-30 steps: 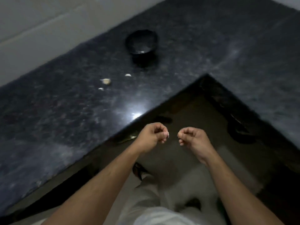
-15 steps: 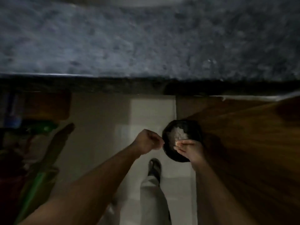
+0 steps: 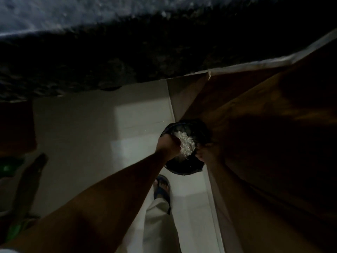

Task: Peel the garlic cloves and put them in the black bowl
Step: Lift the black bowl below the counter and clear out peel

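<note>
Dumping peels: both hands held over a floor bin (image 3: pixel 184 167).
Left hand (image 3: pixel 168 147) is fisted above the white peels (image 3: pixel 186 145); right hand (image 3: pixel 206 152) is curled at the rim, contents cannot be told. Black bowl and cloves not seen; counter (image 3: pixel 73 57) lies ahead.

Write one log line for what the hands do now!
left hand: over bin | right hand: over bin | bin: black, on floor, holds white peels

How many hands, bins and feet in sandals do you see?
Hands: 2, the left hand and the right hand, both over the bin
Black bins: 1, the bin on the floor, with white peels inside
Feet in sandals: 1, the sandal
Total: 4
</note>
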